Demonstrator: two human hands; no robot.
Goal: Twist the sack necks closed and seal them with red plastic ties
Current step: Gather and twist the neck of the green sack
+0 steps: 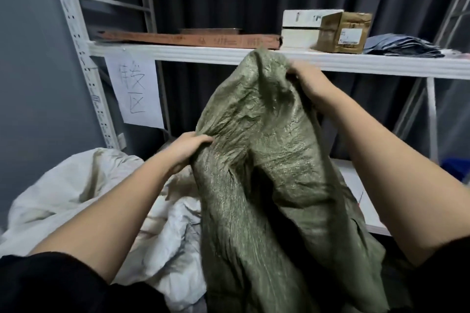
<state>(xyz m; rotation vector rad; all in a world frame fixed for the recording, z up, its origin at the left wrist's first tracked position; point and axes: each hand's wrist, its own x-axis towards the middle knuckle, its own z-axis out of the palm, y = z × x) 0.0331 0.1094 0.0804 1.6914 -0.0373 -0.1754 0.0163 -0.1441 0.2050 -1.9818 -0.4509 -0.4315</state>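
Observation:
A crumpled olive-green woven sack hangs upright in front of me, held up by both hands. My left hand pinches its left edge at mid height. Higher up, my right hand grips the sack's top right edge, level with the shelf. The top of the sack is bunched and loose. I see no red tie anywhere.
White sacks lie piled low at the left. A white metal shelf behind carries a flat brown carton, a white box, a brown box and grey bags. A paper sign hangs from the shelf.

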